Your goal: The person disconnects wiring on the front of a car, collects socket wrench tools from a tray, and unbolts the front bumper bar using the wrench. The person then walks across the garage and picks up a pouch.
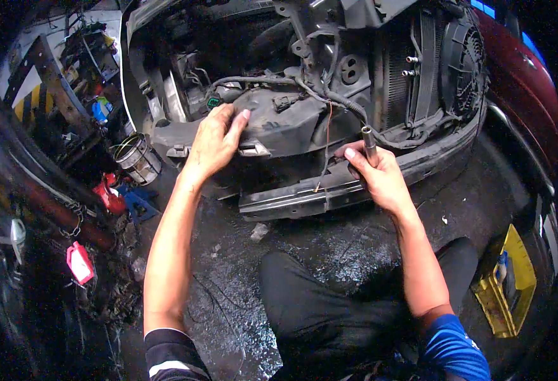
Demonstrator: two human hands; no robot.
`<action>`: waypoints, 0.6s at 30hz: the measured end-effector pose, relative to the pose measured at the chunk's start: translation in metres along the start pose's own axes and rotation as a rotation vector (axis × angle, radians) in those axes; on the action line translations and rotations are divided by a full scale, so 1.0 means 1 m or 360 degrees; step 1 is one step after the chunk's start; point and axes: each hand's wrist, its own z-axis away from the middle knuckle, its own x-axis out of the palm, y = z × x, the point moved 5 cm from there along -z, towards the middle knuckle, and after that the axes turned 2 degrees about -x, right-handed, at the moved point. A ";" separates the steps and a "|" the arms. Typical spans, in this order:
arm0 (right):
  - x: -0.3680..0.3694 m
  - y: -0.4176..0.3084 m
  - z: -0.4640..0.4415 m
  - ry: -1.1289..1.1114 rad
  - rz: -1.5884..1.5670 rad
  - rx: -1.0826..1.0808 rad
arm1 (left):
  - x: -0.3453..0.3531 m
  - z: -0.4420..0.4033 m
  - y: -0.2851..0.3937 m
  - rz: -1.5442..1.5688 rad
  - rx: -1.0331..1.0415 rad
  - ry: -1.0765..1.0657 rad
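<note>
A metal socket tool [368, 136] is gripped in the closed fingers of the right hand [381, 176], its hollow end pointed upward, and is held to the right of the black plastic panel [285, 132]. The fingers of the left hand [215, 138] are loosely spread and rested on the left part of that panel, the thumb set apart from them. A green connector [213, 101] is seen just beside the left fingertips, at the panel's upper edge. Near the right hand, a thin wire [328, 136] is hung by the panel's right end. The long bumper beam [285, 206] is placed below and to the right of the panel; a radiator [393, 70] and a round fan [466, 63] are mounted farther right. A bucket [138, 160] is set left of the panel, and a yellow tray [489, 305] is laid well to its lower right.
</note>
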 end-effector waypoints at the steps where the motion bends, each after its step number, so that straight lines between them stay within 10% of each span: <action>1: -0.001 -0.001 0.001 0.0009 -0.0028 -0.0019 | -0.003 0.002 0.009 -0.0009 0.0107 -0.0014; 5: -0.005 -0.003 0.003 0.0052 -0.0070 -0.0031 | -0.004 0.001 0.006 -0.0019 0.0505 0.0050; 18: -0.005 -0.003 0.007 -0.0018 -0.0093 0.0062 | -0.052 0.002 -0.007 0.0378 0.0223 0.0125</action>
